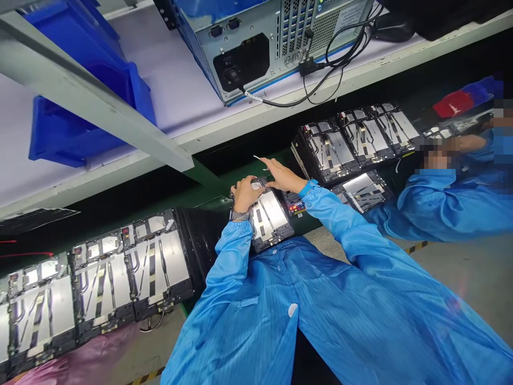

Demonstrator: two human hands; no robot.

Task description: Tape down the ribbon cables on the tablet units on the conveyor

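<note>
An opened tablet-like device (pixel 269 216), with a silver panel and dark ribbon cables, lies in front of my body. My left hand (pixel 245 195) bends its fingers over the device's far left corner, gripping it there. From the right, my right hand (pixel 280 174) reaches in with its fingers stretched out and its thumb at the device's far end. A thin white strip (pixel 256 157) sticks out by the right fingertips; whether it is pinched or just clings there, I cannot tell.
Similar open devices (pixel 154 267) stand in a row at left, with others (pixel 326 149) at right. A small unit with red digits (pixel 295 207) sits beside my right sleeve. Above are a shelf (pixel 208 128), blue bins (pixel 92 128) and a cabled computer case (pixel 248 59). A co-worker's blue sleeve (pixel 428 198) is at right.
</note>
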